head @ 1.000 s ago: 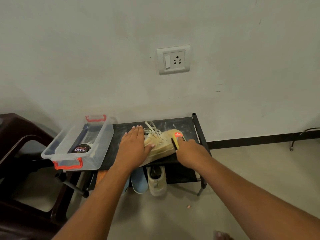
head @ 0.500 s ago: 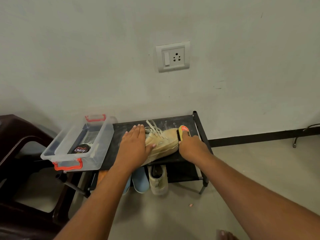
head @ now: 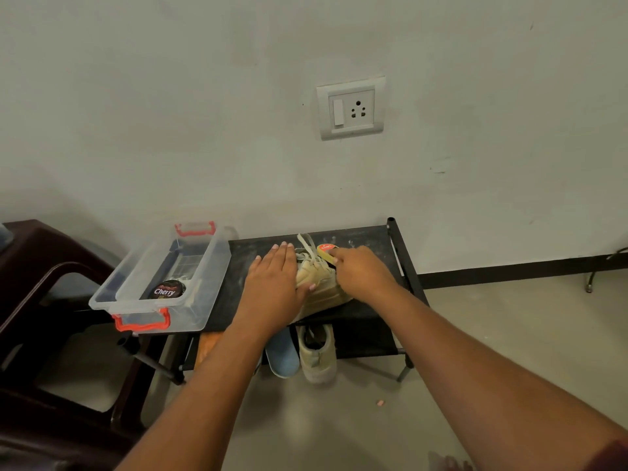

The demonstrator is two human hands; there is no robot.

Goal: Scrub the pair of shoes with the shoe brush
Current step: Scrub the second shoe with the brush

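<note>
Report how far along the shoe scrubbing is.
Nothing looks finished yet. In hand: the left hand presses the beige shoe onto the rack while the right hand grips the shoe brush against its laces. Left: the matching shoe waits on the lower shelf.

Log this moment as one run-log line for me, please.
stage: scrubbing | left hand: flat on beige shoe | right hand: grips shoe brush at laces | place: black rack top

L hand (head: 272,283) on shoe (head: 323,288); R hand (head: 363,277) w/ brush (head: 326,251), prob. atop laces (head: 303,247)
</note>
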